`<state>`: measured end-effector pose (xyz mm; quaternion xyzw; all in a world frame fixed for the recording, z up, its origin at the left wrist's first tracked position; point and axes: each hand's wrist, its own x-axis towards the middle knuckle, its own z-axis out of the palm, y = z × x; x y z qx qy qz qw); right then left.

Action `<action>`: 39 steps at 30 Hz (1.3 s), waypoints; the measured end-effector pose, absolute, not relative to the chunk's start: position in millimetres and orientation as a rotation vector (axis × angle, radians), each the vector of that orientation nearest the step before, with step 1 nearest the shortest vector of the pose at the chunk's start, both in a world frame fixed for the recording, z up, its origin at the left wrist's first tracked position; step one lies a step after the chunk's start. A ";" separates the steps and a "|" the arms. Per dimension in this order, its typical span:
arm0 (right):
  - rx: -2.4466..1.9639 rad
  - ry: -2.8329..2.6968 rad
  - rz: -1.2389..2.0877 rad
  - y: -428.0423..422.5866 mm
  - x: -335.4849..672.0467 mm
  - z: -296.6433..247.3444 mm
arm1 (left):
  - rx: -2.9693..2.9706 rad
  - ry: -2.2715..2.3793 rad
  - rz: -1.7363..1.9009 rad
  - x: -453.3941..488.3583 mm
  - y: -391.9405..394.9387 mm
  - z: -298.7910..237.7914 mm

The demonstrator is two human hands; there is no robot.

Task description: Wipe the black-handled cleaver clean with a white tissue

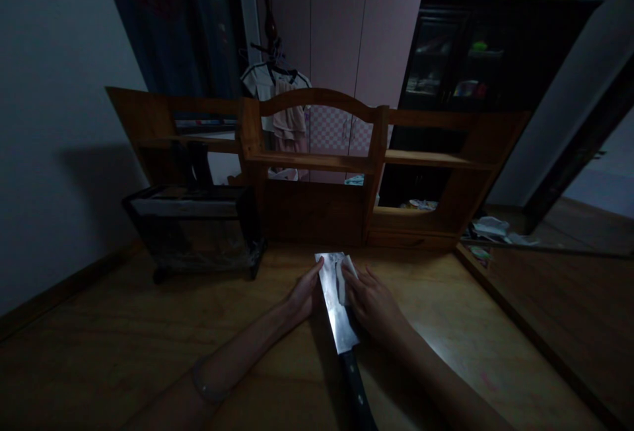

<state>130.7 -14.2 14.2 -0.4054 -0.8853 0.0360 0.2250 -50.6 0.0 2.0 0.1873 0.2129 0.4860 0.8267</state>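
A cleaver (335,315) with a broad shiny blade and a black riveted handle is held above the wooden surface, its handle toward me. My left hand (306,292) grips the blade's left edge near the far end, thumb on top and the other fingers hidden beneath. Pressed against the right part of the blade is a folded white cloth or tissue (341,282), which my right hand (371,299) holds under its fingers. Whether the right hand also supports the blade from below is hidden.
At the left stands a dark knife block (198,236) with black handles (199,164) sticking up. A wooden shelf unit (317,210) runs along the back of the wooden surface (238,345). A raised wooden edge (520,325) borders the right side.
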 end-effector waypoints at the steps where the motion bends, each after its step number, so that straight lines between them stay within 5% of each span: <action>1: -1.115 -2.443 0.097 -14.2 130.8 14.1 | 0.403 0.459 1.030 -50.6 0.0 1.8; 39: -0.914 -2.543 0.253 -22.9 126.5 23.1 | 0.443 0.520 1.019 -54.0 0.8 -2.9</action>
